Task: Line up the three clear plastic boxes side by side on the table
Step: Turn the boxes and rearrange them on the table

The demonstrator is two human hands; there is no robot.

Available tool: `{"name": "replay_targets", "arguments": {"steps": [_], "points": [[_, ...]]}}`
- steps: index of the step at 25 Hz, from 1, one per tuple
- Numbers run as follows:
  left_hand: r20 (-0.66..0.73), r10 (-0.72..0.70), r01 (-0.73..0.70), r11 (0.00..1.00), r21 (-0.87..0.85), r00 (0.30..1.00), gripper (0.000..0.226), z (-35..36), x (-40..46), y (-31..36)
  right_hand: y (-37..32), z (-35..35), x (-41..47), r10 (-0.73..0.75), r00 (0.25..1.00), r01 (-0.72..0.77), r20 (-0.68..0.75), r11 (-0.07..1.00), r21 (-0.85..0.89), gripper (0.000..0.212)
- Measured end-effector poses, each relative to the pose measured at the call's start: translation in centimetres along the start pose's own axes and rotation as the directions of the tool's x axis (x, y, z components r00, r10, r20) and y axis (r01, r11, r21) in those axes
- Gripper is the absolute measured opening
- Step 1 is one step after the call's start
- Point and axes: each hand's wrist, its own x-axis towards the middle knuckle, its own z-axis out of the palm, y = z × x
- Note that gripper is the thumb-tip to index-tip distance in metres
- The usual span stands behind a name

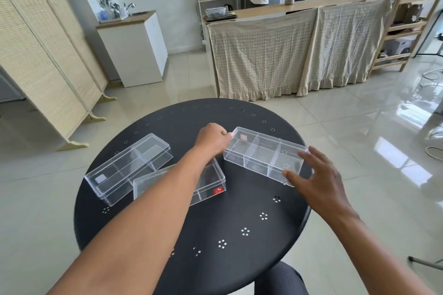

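While the left hand (212,137) pinches the far-left corner of the divided box (265,154) with its fingers curled tight, the right hand (316,178) is spread wide against the box's near-right end, thumb at the lower corner and fingers laid along the short wall; whether that palm presses or only touches I cannot tell. That box sits toward the right edge of the round black tabletop (235,266), angled from the far middle down to the right rim; the long box (128,167) lies near the left edge, slanted the other way; the red-labelled box (208,184) lies between them toward the middle, partly hidden beneath the left forearm, its left corner touching or tucked just against the long box. None of the three is parallel with another, so the lining-up looks barely begun. These boxes appear to be thin, rigid clear plastic, empty and therefore likely very light; they should slide readily on the smooth painted tabletop and could skid further than meant if nudged hard; the walls probably flex little but might crack or pop a lid under a squeeze. Holding by the two short ends, as now, seems the soundest grip, since it steers the angle of the whole length; a light hold at opposite corners would do as well; the slick sides offer poor purchase for a one-handed pinch.
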Motion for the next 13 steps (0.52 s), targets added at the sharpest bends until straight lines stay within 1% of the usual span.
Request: {"name": "replay_targets", "arguments": {"steps": [2, 4, 5, 6, 9, 11, 13], "points": [[-0.082, 0.062, -0.061, 0.998, 0.021, 0.995, 0.032, -2.1, -1.7, -2.0, -1.8, -0.1, -0.4, -0.133, 0.986, 0.126, -0.097, 0.989, -0.072, 0.047], [-0.132, 0.084, -0.079, 0.996, 0.045, 0.988, 0.018, -4.7, -4.0, -4.6, -3.9, 0.9, -1.1, -0.239, 0.962, 0.235, -0.135, 0.971, -0.043, 0.031], [-0.16, 0.076, -0.069, 0.996, 0.049, 0.984, 0.015, -5.9, -5.2, -5.9, -5.0, 1.7, -1.5, -0.254, 0.96, 0.255, -0.115, 0.967, -0.007, 0.026], [-0.196, 0.053, -0.045, 0.998, 0.048, 0.979, 0.016, -7.1, -6.6, -7.4, -6.3, 2.8, -1.9, -0.25, 0.966, 0.252, -0.066, 0.967, 0.031, 0.025], [-0.339, -0.035, 0.05, 0.998, 0.035, 0.94, 0.02, -10.3, -10.6, -12.0, -9.0, 6.7, -3.4, -0.235, 0.965, 0.228, 0.119, 0.971, 0.072, 0.029], [-0.436, -0.129, 0.144, 0.99, 0.002, 0.891, 0.025, -11.9, -12.8, -15.6, -10.6, 9.3, -4.1, -0.254, 0.948, 0.246, 0.192, 0.967, 0.063, 0.032], [-0.504, -0.261, 0.267, 0.962, -0.062, 0.823, 0.031, -13.1, -14.4, -19.2, -12.8, 11.3, -4.1, -0.296, 0.931, 0.288, 0.212, 0.955, 0.069, 0.034]]}}
